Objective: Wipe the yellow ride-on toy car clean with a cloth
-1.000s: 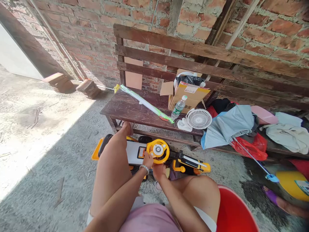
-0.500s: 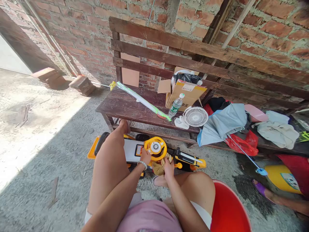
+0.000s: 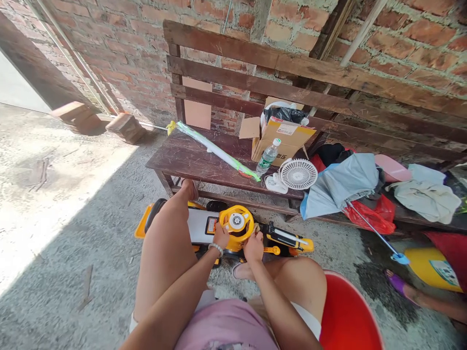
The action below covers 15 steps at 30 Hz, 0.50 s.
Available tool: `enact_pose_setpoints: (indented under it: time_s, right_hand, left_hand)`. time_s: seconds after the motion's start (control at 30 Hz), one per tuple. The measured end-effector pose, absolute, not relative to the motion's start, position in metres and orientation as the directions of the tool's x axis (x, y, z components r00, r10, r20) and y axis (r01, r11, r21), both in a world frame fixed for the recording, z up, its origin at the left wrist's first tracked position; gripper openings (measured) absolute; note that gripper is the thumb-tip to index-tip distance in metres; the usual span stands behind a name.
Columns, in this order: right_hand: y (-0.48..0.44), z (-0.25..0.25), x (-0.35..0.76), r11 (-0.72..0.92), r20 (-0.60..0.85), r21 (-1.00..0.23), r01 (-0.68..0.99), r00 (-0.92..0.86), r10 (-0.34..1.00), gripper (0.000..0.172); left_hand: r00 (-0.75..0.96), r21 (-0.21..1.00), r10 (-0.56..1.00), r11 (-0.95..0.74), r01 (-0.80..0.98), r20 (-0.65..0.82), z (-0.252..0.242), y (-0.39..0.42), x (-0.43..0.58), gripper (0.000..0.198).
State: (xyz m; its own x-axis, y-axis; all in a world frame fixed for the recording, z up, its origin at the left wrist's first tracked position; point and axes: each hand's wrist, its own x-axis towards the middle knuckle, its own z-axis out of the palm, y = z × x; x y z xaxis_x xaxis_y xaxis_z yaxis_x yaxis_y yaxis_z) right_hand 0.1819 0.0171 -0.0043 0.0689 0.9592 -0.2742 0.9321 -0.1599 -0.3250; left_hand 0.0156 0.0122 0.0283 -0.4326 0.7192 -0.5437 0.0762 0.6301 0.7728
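A yellow and white toy ride-on car (image 3: 199,227) lies on the concrete floor in front of my knees. Its yellow steering wheel (image 3: 237,222) faces up. My left hand (image 3: 221,237), with a bead bracelet at the wrist, grips the wheel's left rim. My right hand (image 3: 253,245) is closed at the wheel's right side over a bit of tan cloth (image 3: 257,227), which peeks out above the fingers. My left leg stretches over the car toward the bench.
A dark wooden bench (image 3: 193,160) stands against the brick wall, bearing a long wrapped tube (image 3: 219,151), a water bottle (image 3: 267,157), a cardboard box (image 3: 284,138), a white fan (image 3: 298,174) and a folded umbrella (image 3: 343,182). A red stool (image 3: 350,316) sits at my right. Another person's foot (image 3: 401,287) shows far right.
My right hand rose from below the wheel to its right side, bringing up the tan cloth. My left hand stayed on the rim. The view shifted slightly.
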Motion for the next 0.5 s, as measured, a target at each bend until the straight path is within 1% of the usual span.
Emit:
enact_pose_setpoints:
  time_s: [0.1, 0.17, 0.27, 0.33, 0.4, 0.43, 0.5]
  right_hand:
    - [0.005, -0.021, 0.171, -0.212, -0.237, -0.412, 0.886, 0.121, 0.964, 0.065]
    - [-0.002, -0.033, 0.169, -0.287, -0.242, -0.474, 0.832, 0.190, 0.951, 0.069]
    - [-0.004, -0.045, 0.177, -0.428, -0.343, -0.494, 0.756, 0.283, 0.896, 0.062]
    - [0.000, -0.046, 0.184, -0.476, -0.385, -0.493, 0.728, 0.307, 0.870, 0.056]
    - [0.007, -0.043, 0.187, -0.484, -0.384, -0.509, 0.711, 0.316, 0.868, 0.055]
    - [0.011, -0.040, 0.186, -0.475, -0.373, -0.540, 0.695, 0.309, 0.875, 0.055]
    - [0.018, -0.035, 0.182, -0.393, -0.319, -0.657, 0.643, 0.236, 0.918, 0.056]
  left_hand:
    - [-0.433, 0.781, 0.724, 0.621, 0.072, -0.536, 0.029, 0.012, 0.017, 0.010]
    - [-0.434, 0.786, 0.726, 0.615, 0.065, -0.533, 0.028, 0.012, 0.017, 0.008]
    - [-0.435, 0.791, 0.727, 0.610, 0.053, -0.532, 0.027, 0.011, 0.018, 0.006]
    - [-0.440, 0.795, 0.726, 0.605, 0.044, -0.529, 0.027, 0.011, 0.018, 0.008]
    - [-0.450, 0.799, 0.724, 0.600, 0.036, -0.523, 0.027, 0.011, 0.019, 0.011]
    - [-0.455, 0.801, 0.723, 0.597, 0.034, -0.519, 0.027, 0.011, 0.019, 0.013]
    - [-0.461, 0.804, 0.723, 0.593, 0.032, -0.514, 0.027, 0.011, 0.020, 0.013]
